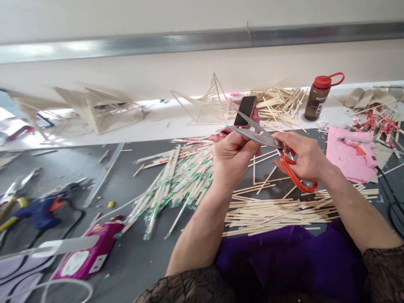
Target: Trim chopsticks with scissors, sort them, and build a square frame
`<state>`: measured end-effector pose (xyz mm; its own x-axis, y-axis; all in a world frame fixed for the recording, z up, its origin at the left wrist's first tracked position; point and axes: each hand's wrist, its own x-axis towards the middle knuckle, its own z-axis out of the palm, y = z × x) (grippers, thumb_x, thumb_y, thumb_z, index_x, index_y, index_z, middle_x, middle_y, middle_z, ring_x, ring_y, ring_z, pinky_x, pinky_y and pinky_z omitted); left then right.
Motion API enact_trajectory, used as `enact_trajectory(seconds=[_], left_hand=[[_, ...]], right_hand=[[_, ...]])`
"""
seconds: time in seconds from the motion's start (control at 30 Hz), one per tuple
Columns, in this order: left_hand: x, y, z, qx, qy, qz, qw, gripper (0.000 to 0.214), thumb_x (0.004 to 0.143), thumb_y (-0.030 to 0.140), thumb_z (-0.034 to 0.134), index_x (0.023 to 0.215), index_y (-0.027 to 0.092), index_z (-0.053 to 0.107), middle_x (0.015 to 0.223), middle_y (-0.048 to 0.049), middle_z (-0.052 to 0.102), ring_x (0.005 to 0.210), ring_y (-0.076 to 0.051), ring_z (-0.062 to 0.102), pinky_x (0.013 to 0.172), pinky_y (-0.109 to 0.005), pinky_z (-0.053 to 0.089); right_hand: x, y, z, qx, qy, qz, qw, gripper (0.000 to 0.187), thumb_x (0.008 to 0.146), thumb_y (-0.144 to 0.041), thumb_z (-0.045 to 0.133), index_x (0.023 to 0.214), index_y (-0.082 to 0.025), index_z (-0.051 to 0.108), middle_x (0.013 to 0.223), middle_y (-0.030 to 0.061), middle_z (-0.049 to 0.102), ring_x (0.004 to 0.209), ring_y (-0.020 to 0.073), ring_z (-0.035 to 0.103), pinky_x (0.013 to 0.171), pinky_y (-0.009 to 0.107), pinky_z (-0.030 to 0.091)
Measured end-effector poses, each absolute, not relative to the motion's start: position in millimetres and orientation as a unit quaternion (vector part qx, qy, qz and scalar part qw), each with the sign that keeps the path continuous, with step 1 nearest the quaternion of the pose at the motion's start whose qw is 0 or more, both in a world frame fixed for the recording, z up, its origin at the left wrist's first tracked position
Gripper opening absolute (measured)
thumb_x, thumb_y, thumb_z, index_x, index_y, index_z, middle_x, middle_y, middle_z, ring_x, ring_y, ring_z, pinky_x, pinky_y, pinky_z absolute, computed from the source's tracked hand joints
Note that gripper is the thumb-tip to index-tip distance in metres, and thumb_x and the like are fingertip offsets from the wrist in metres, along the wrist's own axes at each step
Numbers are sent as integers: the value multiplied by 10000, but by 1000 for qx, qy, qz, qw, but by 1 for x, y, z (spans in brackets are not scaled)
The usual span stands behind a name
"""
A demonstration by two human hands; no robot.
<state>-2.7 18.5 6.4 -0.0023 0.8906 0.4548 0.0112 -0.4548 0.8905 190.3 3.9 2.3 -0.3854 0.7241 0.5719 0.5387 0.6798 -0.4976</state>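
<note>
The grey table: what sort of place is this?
Probably a craft workspace: the right hand holds orange-handled scissors, a blue glue gun lies on the table, and an angular stick model stands at the back.

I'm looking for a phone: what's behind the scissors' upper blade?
A dark-screened smartphone, partly visible. Whatever strip the scissors' upper blade covers can't be seen.

Bright light, glare on the metal rail, blurred left edge
</note>
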Motion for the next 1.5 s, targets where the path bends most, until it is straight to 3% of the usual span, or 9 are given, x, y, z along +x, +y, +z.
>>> enact_trajectory(seconds=[0.23, 0.57, 0.9, 1.03, 1.27, 1.5], left_hand=[[-1, 15, 18, 585, 316, 569, 483, 349, 661, 493, 863, 656, 193, 684, 478, 32, 564, 372, -54, 381, 354, -202, 251], [-1, 15, 22, 510, 289, 484, 649, 288, 616, 349, 874, 616, 182, 639, 428, 34, 526, 313, -32, 292, 308, -172, 104], [-5, 17, 27, 459, 265, 363, 767, 395, 527, 386, 926, 552, 163, 601, 380, 48, 457, 292, -8, 221, 276, -138, 100], [-2, 18, 24, 462, 298, 417, 724, 371, 532, 397, 922, 610, 158, 649, 411, 26, 536, 289, -7, 232, 284, -142, 98], [2, 17, 16, 513, 341, 518, 593, 316, 610, 362, 888, 689, 173, 647, 516, 3, 631, 352, -50, 413, 319, -172, 211], [6, 18, 11, 554, 314, 582, 505, 310, 665, 430, 871, 697, 199, 666, 532, 15, 644, 347, -48, 397, 320, -191, 212]], right_hand=[[201, 6, 7, -339, -850, 123, 385, 443, 779, -210, 651, 1220, -186, 615, 941, 33, 669, 694, 140, 532, 649, 284, 450], [210, 8, 13, -313, -865, 148, 364, 407, 784, -193, 633, 1190, -225, 619, 866, -4, 597, 706, 136, 493, 647, 272, 413], [213, 7, 16, -298, -872, 145, 359, 383, 785, -172, 610, 1165, -218, 625, 862, -13, 619, 683, 117, 482, 617, 252, 390], [214, 11, 10, -315, -868, 115, 366, 403, 780, -182, 593, 1181, -209, 631, 830, -13, 613, 670, 117, 480, 621, 256, 393], [212, 13, 7, -351, -859, 80, 365, 404, 750, -199, 589, 1149, -207, 654, 762, -20, 579, 648, 126, 477, 605, 267, 384], [209, 11, 8, -364, -857, 61, 360, 393, 783, -272, 662, 1167, -196, 632, 858, 12, 652, 697, 146, 529, 653, 283, 418]])
